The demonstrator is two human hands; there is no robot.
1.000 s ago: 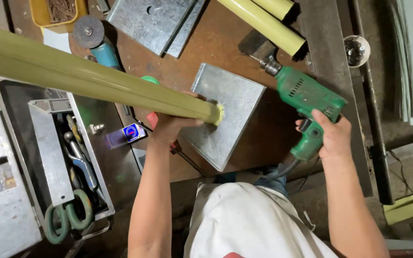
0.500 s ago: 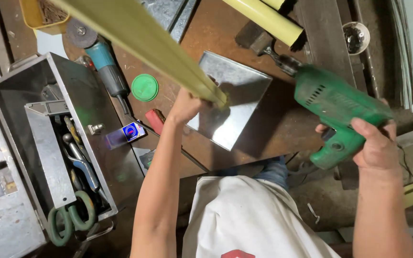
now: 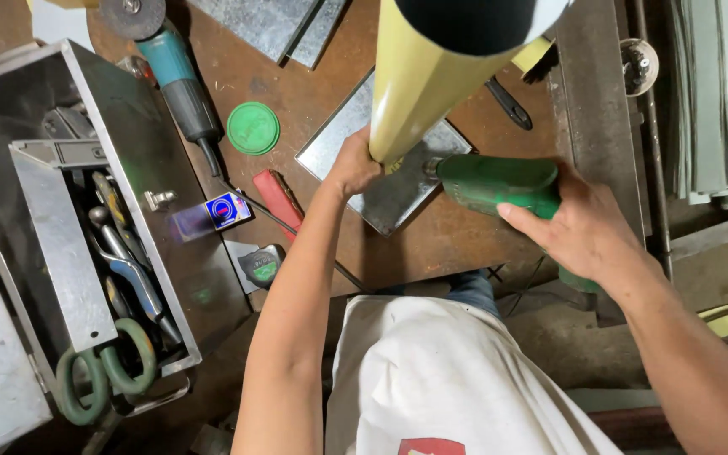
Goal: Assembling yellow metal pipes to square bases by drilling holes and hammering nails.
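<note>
Gripping the long yellow-green metal tube (image 3: pixel 419 93) left-handed (image 3: pixel 354 164), right hand (image 3: pixel 587 227) clenching the green electric drill (image 3: pixel 499 181) at its three o'clock, you're risking bit skid.

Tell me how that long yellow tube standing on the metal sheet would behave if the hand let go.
The yellow tube looks rigid, with flat faces and straight edges, so it probably would not flex. It stands tall on a narrow end on the metal sheet, so it would likely tip over once the left hand released it. Being hollow, it is probably light for its length.
</note>
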